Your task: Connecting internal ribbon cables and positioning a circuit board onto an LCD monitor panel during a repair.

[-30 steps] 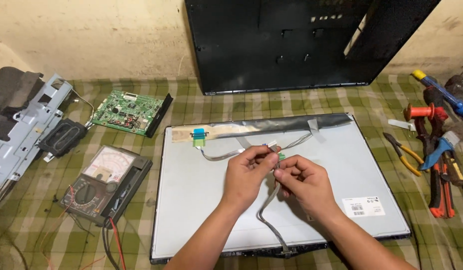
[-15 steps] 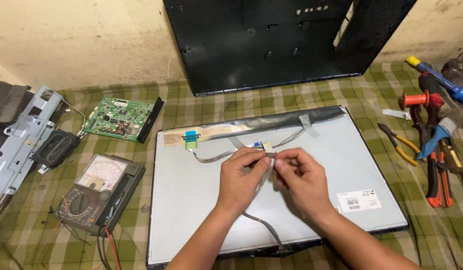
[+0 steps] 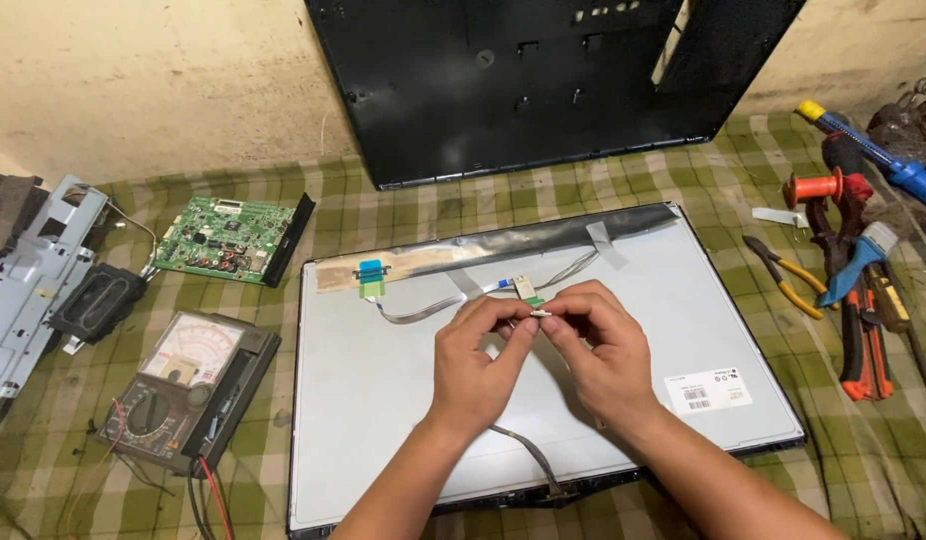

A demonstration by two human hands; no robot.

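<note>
Both hands meet over the middle of the pale display panel (image 3: 403,400), fingertips pinched together on a small white connector (image 3: 540,314) at the end of a grey cable (image 3: 528,455). The left hand (image 3: 478,365) nips it from one side, the right hand (image 3: 601,350) from the other, probably so the tiny plug can be steadied while its end is worked. The cable drops away below the grip, passes between the wrists and runs to the panel's near edge.

Just above the grip a flat ribbon cable (image 3: 423,308) snakes leftward to a blue-and-green tab (image 3: 370,278) beside a strip of silver foil tape (image 3: 543,237) (the tape seems to pin the wiring flat). Farther left of the grip lie an analogue multimeter (image 3: 188,385) and a green circuit board (image 3: 221,238); well to the right, pliers (image 3: 783,275) and other tools. A black back cover (image 3: 523,80) leans against the wall beyond.

Compared with half a second ago, the hands sit a little closer together and the view has tipped down slightly; the pinch itself looks unchanged.
</note>
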